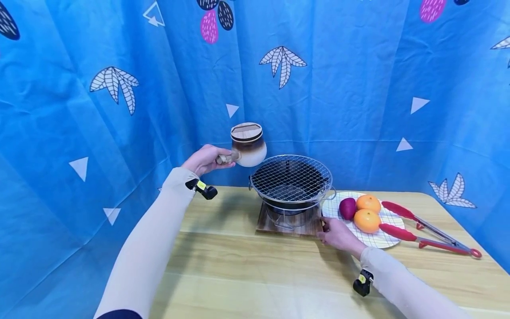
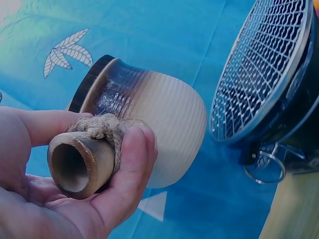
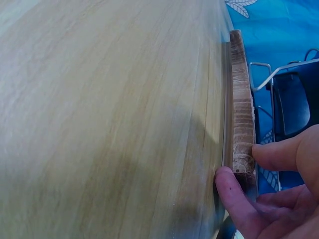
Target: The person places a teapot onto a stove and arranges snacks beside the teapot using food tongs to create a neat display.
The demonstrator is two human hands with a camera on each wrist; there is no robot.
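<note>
A side-handled clay pot (image 1: 253,154), brown fading to cream with a wooden lid (image 1: 246,131), is held up left of the grill. My left hand (image 1: 206,159) grips its hollow handle (image 2: 94,169), which has rope tied round it. In the middle stands a round black charcoal stove with a wire grill (image 1: 292,179) on top. Under it lies a dark wooden board (image 1: 264,225). My right hand (image 1: 338,235) pinches the board's front right corner; in the right wrist view the thumb (image 3: 276,155) is on its upper edge and a fingertip is below.
Right of the stove, a white checked plate (image 1: 384,241) holds two oranges (image 1: 367,221) and a dark purple round fruit (image 1: 348,208). Red-tipped tongs (image 1: 438,232) lie partly over the plate. A blue patterned curtain (image 1: 338,88) hangs behind the wooden table (image 1: 247,274).
</note>
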